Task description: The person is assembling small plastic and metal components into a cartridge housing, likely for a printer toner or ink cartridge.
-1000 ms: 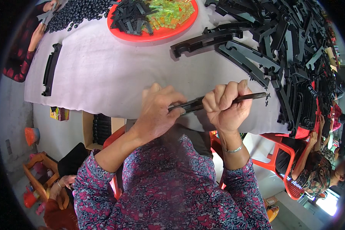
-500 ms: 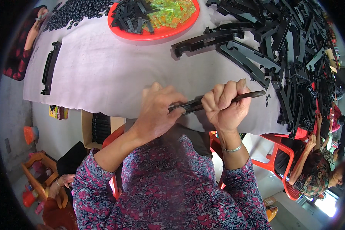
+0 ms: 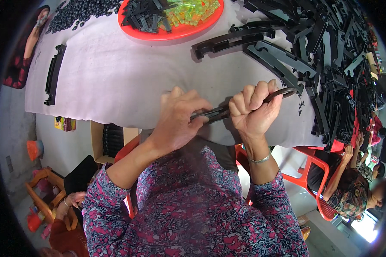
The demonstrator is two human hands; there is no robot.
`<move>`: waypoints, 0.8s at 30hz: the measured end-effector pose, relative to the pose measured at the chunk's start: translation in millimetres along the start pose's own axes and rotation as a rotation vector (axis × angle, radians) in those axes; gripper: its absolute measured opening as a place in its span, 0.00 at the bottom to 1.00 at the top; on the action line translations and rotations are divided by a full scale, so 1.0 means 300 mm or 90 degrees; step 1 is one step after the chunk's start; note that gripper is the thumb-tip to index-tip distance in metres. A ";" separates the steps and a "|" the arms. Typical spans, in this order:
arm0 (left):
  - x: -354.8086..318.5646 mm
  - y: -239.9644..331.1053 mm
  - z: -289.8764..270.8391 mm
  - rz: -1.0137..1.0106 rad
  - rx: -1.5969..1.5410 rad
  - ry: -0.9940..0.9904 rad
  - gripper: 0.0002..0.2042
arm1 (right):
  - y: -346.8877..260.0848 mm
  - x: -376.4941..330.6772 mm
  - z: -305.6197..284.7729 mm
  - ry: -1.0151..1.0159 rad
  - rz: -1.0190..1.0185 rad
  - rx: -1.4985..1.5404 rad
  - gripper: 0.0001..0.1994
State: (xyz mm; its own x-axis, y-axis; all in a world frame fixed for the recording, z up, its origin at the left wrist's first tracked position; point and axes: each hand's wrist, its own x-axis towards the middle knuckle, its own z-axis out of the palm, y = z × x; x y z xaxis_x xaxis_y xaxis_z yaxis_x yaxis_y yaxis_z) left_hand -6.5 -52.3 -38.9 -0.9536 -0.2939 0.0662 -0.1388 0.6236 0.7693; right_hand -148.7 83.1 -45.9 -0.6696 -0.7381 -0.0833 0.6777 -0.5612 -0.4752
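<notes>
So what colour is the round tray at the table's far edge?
The round tray is orange-red, seen in the head view.

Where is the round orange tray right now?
In the head view the orange tray sits at the table's far edge, up the middle, holding black parts and yellow-green pieces, with a heap of small dark beads to its left.

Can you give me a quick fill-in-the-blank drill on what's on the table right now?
1. Both hands hold one long black ____ strip between them.
2. The round tray at the table's far edge is ____ in colour.
3. The right hand wears a thin ____ on its wrist.
4. A single black curved piece lies alone on the person's ____ side.

Missing words: plastic; red; bracelet; left
</notes>
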 end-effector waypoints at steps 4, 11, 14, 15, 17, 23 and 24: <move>-0.002 -0.004 0.006 -0.003 0.000 -0.006 0.13 | 0.004 -0.003 -0.003 -0.040 -0.026 -0.081 0.28; -0.003 -0.003 0.006 -0.005 0.001 -0.020 0.12 | 0.005 -0.006 0.011 -0.005 -0.012 0.021 0.29; -0.005 -0.005 0.005 -0.005 0.000 -0.025 0.12 | 0.010 0.000 0.005 -0.042 -0.017 -0.052 0.29; -0.005 -0.006 0.008 -0.007 -0.004 -0.026 0.12 | 0.009 0.000 0.001 -0.042 -0.016 -0.064 0.29; -0.002 -0.005 0.007 -0.007 -0.010 -0.024 0.11 | 0.005 0.003 0.011 -0.042 -0.018 -0.109 0.28; -0.006 0.002 0.000 -0.016 -0.013 -0.017 0.10 | 0.012 0.011 0.017 -0.028 -0.034 -0.089 0.28; -0.006 0.005 -0.006 -0.001 -0.001 -0.006 0.10 | 0.015 0.012 0.022 -0.031 -0.034 -0.070 0.28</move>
State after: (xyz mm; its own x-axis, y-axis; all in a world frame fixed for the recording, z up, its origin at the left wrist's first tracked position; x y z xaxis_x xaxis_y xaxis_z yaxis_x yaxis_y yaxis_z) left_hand -4.5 -52.1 -36.7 -0.9560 -0.2876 0.0585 -0.1401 0.6223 0.7702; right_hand -146.1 75.5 -42.5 -0.6869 -0.7266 -0.0135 0.6019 -0.5583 -0.5710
